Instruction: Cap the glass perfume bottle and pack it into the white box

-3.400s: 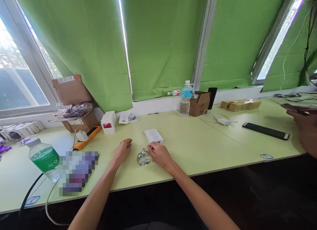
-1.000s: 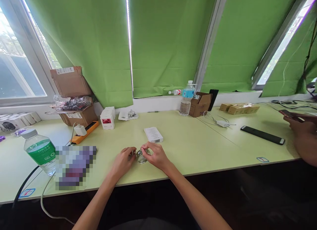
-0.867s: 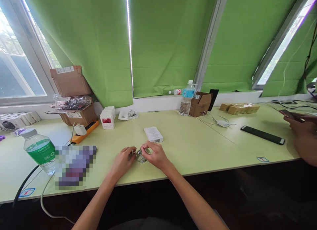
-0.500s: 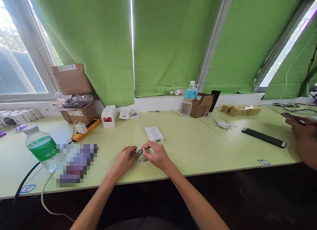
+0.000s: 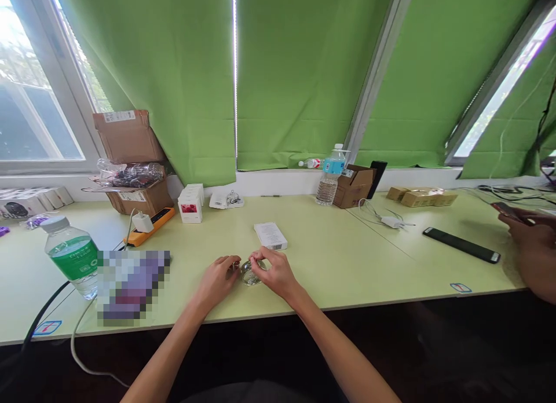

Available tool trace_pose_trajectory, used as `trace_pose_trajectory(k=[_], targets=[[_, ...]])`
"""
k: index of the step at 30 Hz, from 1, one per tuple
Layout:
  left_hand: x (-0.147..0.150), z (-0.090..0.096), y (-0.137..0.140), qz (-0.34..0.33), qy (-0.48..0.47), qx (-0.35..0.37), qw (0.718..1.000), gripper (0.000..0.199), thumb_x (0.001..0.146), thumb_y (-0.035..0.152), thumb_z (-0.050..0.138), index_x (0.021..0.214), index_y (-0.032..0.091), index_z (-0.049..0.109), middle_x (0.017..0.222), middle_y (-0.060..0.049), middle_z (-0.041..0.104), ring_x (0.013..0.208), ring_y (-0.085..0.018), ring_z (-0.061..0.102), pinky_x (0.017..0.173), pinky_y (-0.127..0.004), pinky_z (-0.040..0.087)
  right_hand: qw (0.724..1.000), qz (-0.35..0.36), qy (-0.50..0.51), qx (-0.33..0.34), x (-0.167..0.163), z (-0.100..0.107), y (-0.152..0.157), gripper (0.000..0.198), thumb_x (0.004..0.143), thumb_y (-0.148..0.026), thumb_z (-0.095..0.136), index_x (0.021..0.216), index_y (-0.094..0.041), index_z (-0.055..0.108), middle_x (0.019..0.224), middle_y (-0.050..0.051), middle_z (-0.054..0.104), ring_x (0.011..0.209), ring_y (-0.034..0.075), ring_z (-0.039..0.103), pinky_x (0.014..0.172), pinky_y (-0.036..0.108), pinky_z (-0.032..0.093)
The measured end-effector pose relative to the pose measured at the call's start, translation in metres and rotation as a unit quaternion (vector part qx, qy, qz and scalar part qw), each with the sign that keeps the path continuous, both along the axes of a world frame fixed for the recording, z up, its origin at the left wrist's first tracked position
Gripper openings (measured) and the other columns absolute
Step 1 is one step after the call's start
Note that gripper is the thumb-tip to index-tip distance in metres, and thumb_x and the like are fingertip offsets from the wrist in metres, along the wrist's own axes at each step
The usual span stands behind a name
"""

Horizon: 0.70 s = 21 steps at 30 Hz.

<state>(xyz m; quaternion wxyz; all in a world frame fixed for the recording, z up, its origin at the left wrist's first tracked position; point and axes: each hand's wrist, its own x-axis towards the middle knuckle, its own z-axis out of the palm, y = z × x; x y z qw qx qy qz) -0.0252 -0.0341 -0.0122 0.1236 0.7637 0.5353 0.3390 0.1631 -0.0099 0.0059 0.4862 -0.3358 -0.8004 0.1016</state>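
Observation:
Both hands rest close together over the pale green table (image 5: 347, 264). Between them lies a small, round, shiny transparent object (image 5: 251, 274), which looks like a glass dish or coil; its kind is unclear. My left hand (image 5: 220, 278) is closed, its fingertips pinching a tiny brownish metallic piece (image 5: 235, 266) at the object's left. My right hand (image 5: 274, 271) pinches over the object's right side, thumb and forefinger together; what sits in that pinch is too small to make out. Just beyond the hands lies a white printed box (image 5: 271, 236) with a barcode.
A water bottle (image 5: 73, 258) and a blurred-out purple item (image 5: 134, 284) stand left. Behind are white boxes (image 5: 191, 205), an orange power strip (image 5: 150, 228), a large bottle (image 5: 330, 176) and a carton (image 5: 354, 186). Rightward lie a black phone-like bar (image 5: 461, 245) and another person's hand (image 5: 532, 241) holding a phone.
My hands keep nearly the same pose over the round object. The view has shifted very slightly; the other person's hand and phone at the right have moved a little left.

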Motion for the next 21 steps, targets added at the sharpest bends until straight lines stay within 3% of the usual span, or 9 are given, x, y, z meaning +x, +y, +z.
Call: trace_pose_trajectory(k=[21], targets=[[-0.0017,-0.0014,0.0004,-0.009,-0.001,0.005,1.0,0.023,0.089,0.023,0.048,0.109,0.024,0.061,0.104,-0.005,0.067,0.095,-0.02,0.061,0.083,-0.031,0.046,1.0,0.003,-0.021,-0.014,0.0037,0.0081,-0.0097,0.007,0.087,-0.021,0.054,0.093,-0.022,0.056,0.084,0.001,0.07,0.076,0.016,0.068,0.073,0.027,0.052]])
